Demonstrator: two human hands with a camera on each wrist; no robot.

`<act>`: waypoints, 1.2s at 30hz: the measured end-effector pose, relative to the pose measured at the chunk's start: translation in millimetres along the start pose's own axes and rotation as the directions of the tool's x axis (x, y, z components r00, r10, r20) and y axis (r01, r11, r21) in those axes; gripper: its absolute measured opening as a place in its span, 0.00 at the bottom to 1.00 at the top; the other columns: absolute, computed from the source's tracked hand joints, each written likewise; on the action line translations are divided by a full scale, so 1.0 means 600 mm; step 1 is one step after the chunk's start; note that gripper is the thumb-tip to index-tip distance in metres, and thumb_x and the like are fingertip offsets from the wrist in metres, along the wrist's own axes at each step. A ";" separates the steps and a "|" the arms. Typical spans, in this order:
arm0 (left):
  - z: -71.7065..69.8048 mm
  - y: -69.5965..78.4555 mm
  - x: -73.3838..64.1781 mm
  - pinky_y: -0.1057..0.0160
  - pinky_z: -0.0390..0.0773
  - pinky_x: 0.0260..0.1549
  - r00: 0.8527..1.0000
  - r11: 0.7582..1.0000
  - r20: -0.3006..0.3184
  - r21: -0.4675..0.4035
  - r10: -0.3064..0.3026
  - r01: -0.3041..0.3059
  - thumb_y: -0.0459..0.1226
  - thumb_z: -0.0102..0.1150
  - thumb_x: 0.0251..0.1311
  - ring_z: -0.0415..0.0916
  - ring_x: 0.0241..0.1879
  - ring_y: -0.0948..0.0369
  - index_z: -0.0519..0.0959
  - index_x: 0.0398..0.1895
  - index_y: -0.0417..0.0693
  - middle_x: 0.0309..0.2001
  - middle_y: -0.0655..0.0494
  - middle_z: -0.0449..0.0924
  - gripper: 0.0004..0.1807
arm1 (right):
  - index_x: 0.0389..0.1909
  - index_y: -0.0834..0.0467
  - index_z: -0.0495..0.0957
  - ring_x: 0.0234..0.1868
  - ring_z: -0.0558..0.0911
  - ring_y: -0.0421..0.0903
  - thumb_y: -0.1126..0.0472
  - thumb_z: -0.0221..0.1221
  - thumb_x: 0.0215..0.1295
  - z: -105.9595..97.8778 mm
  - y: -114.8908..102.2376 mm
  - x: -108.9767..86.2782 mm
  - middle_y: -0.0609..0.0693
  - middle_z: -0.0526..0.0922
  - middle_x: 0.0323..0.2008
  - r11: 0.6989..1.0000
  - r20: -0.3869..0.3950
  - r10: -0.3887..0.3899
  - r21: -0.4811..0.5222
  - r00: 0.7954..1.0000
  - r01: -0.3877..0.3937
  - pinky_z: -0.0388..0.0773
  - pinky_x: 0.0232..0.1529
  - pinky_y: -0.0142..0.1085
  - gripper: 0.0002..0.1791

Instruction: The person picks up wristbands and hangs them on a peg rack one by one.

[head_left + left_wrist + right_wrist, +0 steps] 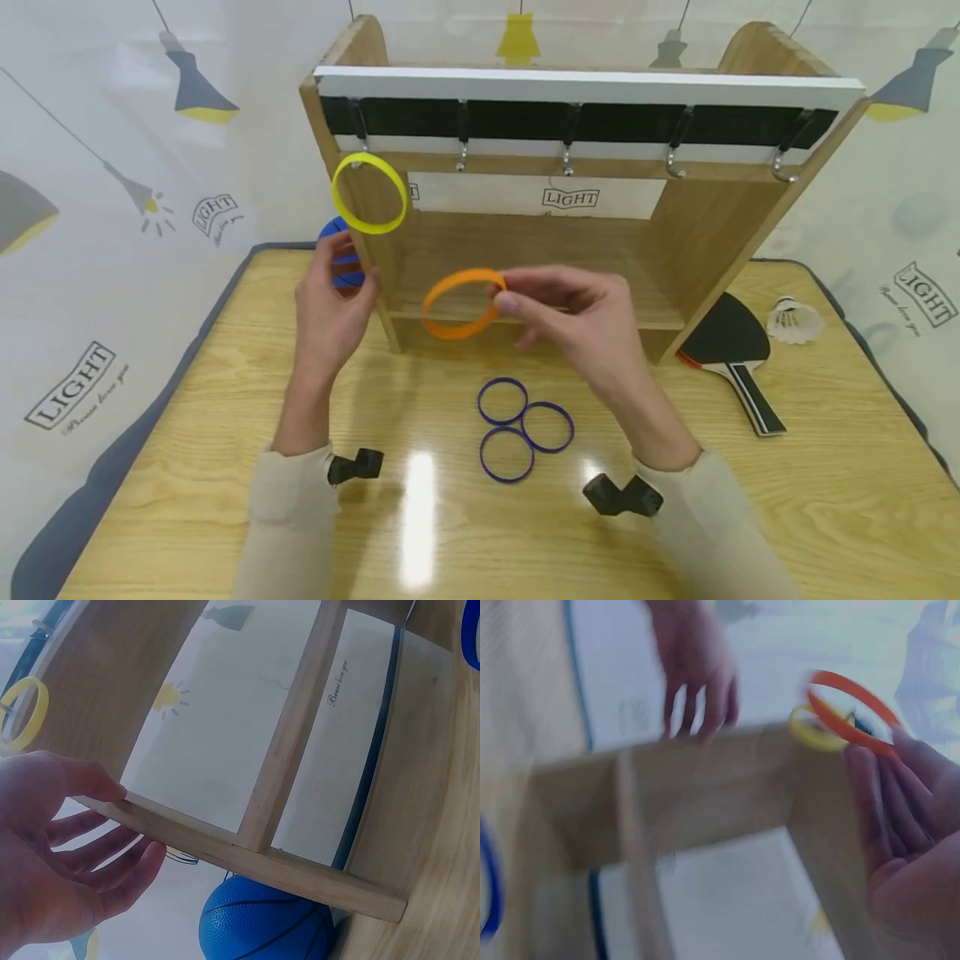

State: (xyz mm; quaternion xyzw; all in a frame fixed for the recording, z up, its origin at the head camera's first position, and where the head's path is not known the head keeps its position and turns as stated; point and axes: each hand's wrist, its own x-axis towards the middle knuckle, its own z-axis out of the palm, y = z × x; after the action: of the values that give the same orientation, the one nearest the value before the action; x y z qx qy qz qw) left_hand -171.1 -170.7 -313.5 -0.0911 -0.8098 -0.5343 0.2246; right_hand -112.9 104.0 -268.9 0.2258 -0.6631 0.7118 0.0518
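Observation:
Between thumb and fingers, my right hand (581,312) pinches an orange ring (459,333), held up in front of the wooden rack (540,242). My left hand (330,308) holds the rack's left side panel, thumb at its front edge and fingers on the outer side, as the left wrist view shows. Above that hand a yellow ring (406,196) hangs from the leftmost of several metal hooks (567,160). In the right wrist view the orange ring (855,735) overlaps the yellow ring (810,740). Three dark blue rings (507,481) lie on the table below the hands.
A blue ball (262,919) sits just outside the rack's left panel. To the rack's right lie a black table-tennis bat (727,333) and a white shuttlecock (795,321). Behind the wooden table (225,500) hangs a cloth (247,167) printed with lamps.

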 end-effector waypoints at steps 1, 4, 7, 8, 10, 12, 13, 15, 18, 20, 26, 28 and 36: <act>-0.001 0.008 -0.002 0.59 0.79 0.40 1.000 1.000 0.000 -0.002 -0.005 0.005 0.33 0.61 0.62 0.78 0.47 0.53 0.71 0.62 0.42 0.53 0.46 0.78 0.24 | 0.46 0.63 0.84 0.36 0.84 0.56 0.67 0.66 0.60 0.011 -0.008 0.014 0.60 0.85 0.42 0.998 -0.021 -0.031 0.053 0.999 0.032 0.83 0.27 0.41 0.13; -0.002 0.008 -0.003 0.59 0.79 0.40 1.000 1.000 -0.002 -0.008 -0.005 0.005 0.32 0.61 0.62 0.78 0.46 0.53 0.71 0.62 0.42 0.53 0.46 0.78 0.24 | 0.46 0.65 0.84 0.40 0.85 0.56 0.70 0.65 0.61 0.034 -0.022 0.051 0.62 0.85 0.43 0.973 -0.110 -0.094 0.202 0.989 0.115 0.82 0.25 0.40 0.12; -0.001 0.009 -0.002 0.59 0.79 0.40 1.000 1.000 0.000 -0.009 -0.005 0.005 0.32 0.61 0.62 0.78 0.47 0.52 0.70 0.62 0.42 0.53 0.45 0.78 0.25 | 0.46 0.65 0.84 0.42 0.85 0.57 0.70 0.63 0.62 0.043 -0.027 0.077 0.62 0.84 0.45 0.943 -0.195 -0.116 0.287 0.974 0.170 0.82 0.26 0.38 0.11; 0.000 0.000 -0.001 0.60 0.79 0.40 1.000 1.000 0.000 -0.011 -0.001 0.001 0.33 0.62 0.62 0.78 0.47 0.53 0.70 0.63 0.44 0.53 0.47 0.78 0.25 | 0.46 0.66 0.83 0.42 0.85 0.57 0.70 0.63 0.63 0.043 -0.026 0.083 0.63 0.84 0.45 0.934 -0.219 -0.118 0.306 0.969 0.183 0.82 0.26 0.38 0.11; 0.001 0.001 0.000 0.61 0.79 0.39 1.000 1.000 0.003 -0.009 0.000 0.000 0.33 0.62 0.62 0.78 0.47 0.53 0.70 0.63 0.44 0.53 0.47 0.78 0.25 | 0.46 0.66 0.83 0.43 0.85 0.57 0.69 0.63 0.63 0.043 -0.024 0.091 0.63 0.84 0.46 0.923 -0.252 -0.117 0.329 0.961 0.199 0.83 0.27 0.37 0.11; 0.002 0.000 0.001 0.61 0.79 0.39 1.000 1.000 0.004 -0.009 -0.001 0.001 0.33 0.61 0.62 0.78 0.46 0.53 0.70 0.63 0.44 0.53 0.47 0.78 0.25 | 0.47 0.67 0.83 0.43 0.85 0.57 0.69 0.63 0.63 0.041 -0.020 0.096 0.63 0.84 0.46 0.917 -0.275 -0.112 0.342 0.955 0.206 0.83 0.28 0.36 0.12; 0.002 0.000 0.002 0.61 0.80 0.39 1.000 1.000 0.004 -0.008 -0.002 0.002 0.33 0.61 0.62 0.78 0.46 0.54 0.71 0.62 0.45 0.53 0.48 0.78 0.25 | 0.47 0.67 0.83 0.43 0.84 0.58 0.68 0.63 0.63 0.041 -0.018 0.099 0.63 0.84 0.46 0.915 -0.282 -0.109 0.347 0.953 0.207 0.83 0.28 0.36 0.12; 0.001 -0.001 0.003 0.61 0.80 0.39 1.000 1.000 0.003 -0.004 -0.002 0.002 0.33 0.61 0.62 0.78 0.46 0.55 0.71 0.62 0.45 0.53 0.48 0.78 0.24 | 0.46 0.68 0.82 0.43 0.85 0.57 0.69 0.64 0.62 0.040 -0.013 0.102 0.64 0.84 0.46 0.912 -0.288 -0.100 0.355 0.952 0.204 0.83 0.28 0.36 0.12; 0.001 -0.002 0.002 0.62 0.80 0.39 1.000 1.000 0.000 -0.006 -0.005 0.005 0.33 0.61 0.62 0.78 0.46 0.54 0.71 0.62 0.45 0.52 0.48 0.79 0.24 | 0.46 0.68 0.83 0.42 0.85 0.57 0.69 0.64 0.61 0.040 -0.005 0.105 0.64 0.84 0.45 0.911 -0.285 -0.086 0.366 0.955 0.191 0.83 0.28 0.37 0.12; 0.001 -0.002 0.001 0.63 0.80 0.39 1.000 1.000 -0.001 -0.008 -0.005 0.005 0.34 0.61 0.62 0.78 0.46 0.53 0.71 0.62 0.45 0.52 0.47 0.79 0.24 | 0.46 0.68 0.83 0.42 0.85 0.57 0.69 0.65 0.61 0.041 0.000 0.107 0.64 0.84 0.45 0.913 -0.281 -0.080 0.364 0.956 0.183 0.83 0.27 0.37 0.12; 0.002 -0.002 0.001 0.64 0.80 0.38 1.000 1.000 -0.005 -0.012 -0.001 0.001 0.33 0.61 0.62 0.79 0.45 0.53 0.71 0.62 0.44 0.52 0.46 0.79 0.24 | 0.45 0.66 0.83 0.42 0.85 0.57 0.69 0.65 0.61 0.043 0.010 0.106 0.63 0.84 0.45 0.922 -0.276 -0.087 0.341 0.957 0.182 0.83 0.27 0.37 0.12; 0.002 -0.002 0.000 0.65 0.80 0.38 1.000 1.000 -0.007 -0.009 -0.001 0.001 0.33 0.61 0.62 0.79 0.45 0.53 0.71 0.62 0.44 0.52 0.47 0.79 0.24 | 0.46 0.66 0.83 0.42 0.85 0.56 0.68 0.65 0.62 0.044 0.012 0.106 0.63 0.84 0.45 0.925 -0.277 -0.088 0.333 0.957 0.181 0.83 0.27 0.37 0.12; 0.000 -0.002 0.001 0.64 0.80 0.38 1.000 1.000 -0.010 -0.004 0.008 -0.008 0.33 0.61 0.62 0.79 0.45 0.54 0.71 0.61 0.44 0.52 0.48 0.79 0.24 | 0.47 0.66 0.83 0.42 0.85 0.56 0.68 0.64 0.62 0.042 0.016 0.105 0.63 0.84 0.45 0.929 -0.280 -0.086 0.324 0.956 0.179 0.83 0.28 0.36 0.13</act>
State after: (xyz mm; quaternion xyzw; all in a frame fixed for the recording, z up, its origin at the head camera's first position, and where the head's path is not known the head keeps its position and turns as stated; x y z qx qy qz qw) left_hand -172.4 -171.4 -314.3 -0.0922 -0.8071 -0.5357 0.2307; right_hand -166.1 64.4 -252.7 0.1802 -0.4980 0.8355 0.1465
